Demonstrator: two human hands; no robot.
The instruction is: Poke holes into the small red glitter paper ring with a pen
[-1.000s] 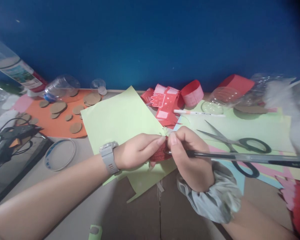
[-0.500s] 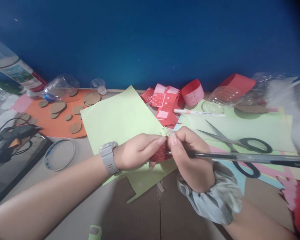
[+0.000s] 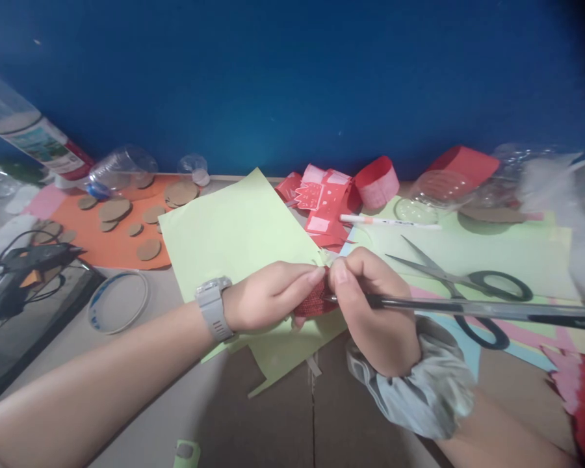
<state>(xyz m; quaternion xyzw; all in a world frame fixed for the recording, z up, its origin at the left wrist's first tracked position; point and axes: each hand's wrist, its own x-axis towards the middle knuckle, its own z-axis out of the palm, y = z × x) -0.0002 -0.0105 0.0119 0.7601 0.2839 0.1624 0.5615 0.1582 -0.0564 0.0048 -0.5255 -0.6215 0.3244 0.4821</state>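
Near the middle of the view, my left hand (image 3: 273, 294), with a grey watch on the wrist, is closed round a small dark red woven piece (image 3: 314, 304). My right hand (image 3: 377, 305) is pinched at the piece's right edge, and a black pen (image 3: 443, 304) lies in its grip, tip pointing left at the red piece. Something pale and thin sticks up between the fingertips of both hands. Beneath them lies a light green sheet (image 3: 229, 234). My fingers partly cover the red piece.
Open scissors (image 3: 451, 279) lie on coloured paper at the right. Red paper cutouts (image 3: 324, 195) and a white marker (image 3: 385, 221) are behind the hands. Cardboard discs (image 3: 114, 210) rest on orange paper at left, near a tape roll (image 3: 118, 303), a glue gun (image 3: 34, 259) and bottles.
Both hands keep the same hold on the red piece and the pen. The whole view has shifted very slightly.
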